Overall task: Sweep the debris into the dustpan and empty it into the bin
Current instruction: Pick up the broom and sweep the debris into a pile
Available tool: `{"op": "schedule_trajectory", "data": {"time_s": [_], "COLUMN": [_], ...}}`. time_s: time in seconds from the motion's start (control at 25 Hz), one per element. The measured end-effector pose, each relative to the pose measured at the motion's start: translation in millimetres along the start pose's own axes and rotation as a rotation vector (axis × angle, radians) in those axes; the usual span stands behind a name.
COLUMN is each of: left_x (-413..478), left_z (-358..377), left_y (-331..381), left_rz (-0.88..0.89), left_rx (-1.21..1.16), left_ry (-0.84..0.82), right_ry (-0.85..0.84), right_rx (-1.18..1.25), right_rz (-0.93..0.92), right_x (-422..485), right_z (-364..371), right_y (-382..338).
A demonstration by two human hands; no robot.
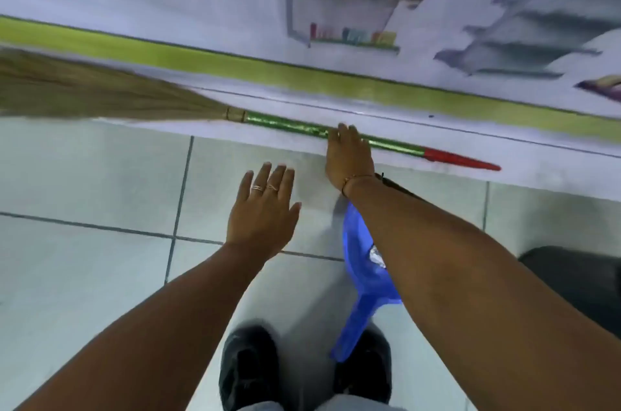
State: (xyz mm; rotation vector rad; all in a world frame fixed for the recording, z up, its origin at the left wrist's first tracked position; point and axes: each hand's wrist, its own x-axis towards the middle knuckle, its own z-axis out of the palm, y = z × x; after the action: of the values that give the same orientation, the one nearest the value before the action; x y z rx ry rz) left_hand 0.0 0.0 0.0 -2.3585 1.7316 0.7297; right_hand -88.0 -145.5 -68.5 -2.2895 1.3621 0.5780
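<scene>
We see a broom point(285, 125) lying flat just beyond our hands, its straw-coloured bristle fan off past the left hand point(263, 209), its glossy green handle running rightward to a tapered red tip. Our right hand point(349, 158) rests fingers-down over the green handle (whether it grips, we cannot tell). The left hand hovers spread and empty above the pale tiled floor point(84, 182). Under our right forearm sits a translucent blue plastic dustpan point(361, 276), handle pointing back toward our dark shoes point(248, 367), holding something small and whitish.
</scene>
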Motion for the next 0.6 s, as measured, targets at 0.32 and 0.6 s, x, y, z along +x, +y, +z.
{"op": "schedule_trajectory", "data": {"time_s": [0.32,0.6], "left_x": [-5.7,-58.1], "left_z": [40.1,-49.6], "left_y": [-32.3,-2.8], "left_rz": [0.053,-0.042], "left_rx": [0.065,0.064], "left_ry": [-0.097,0.022], "right_ry": [0.163,0.05], "right_rx": [-0.151,-0.225], "right_rz": [0.042,-0.184], "right_x": [22.7,-91.2], "right_z": [35.9,-22.9], "right_y": [-6.1,-12.4]}}
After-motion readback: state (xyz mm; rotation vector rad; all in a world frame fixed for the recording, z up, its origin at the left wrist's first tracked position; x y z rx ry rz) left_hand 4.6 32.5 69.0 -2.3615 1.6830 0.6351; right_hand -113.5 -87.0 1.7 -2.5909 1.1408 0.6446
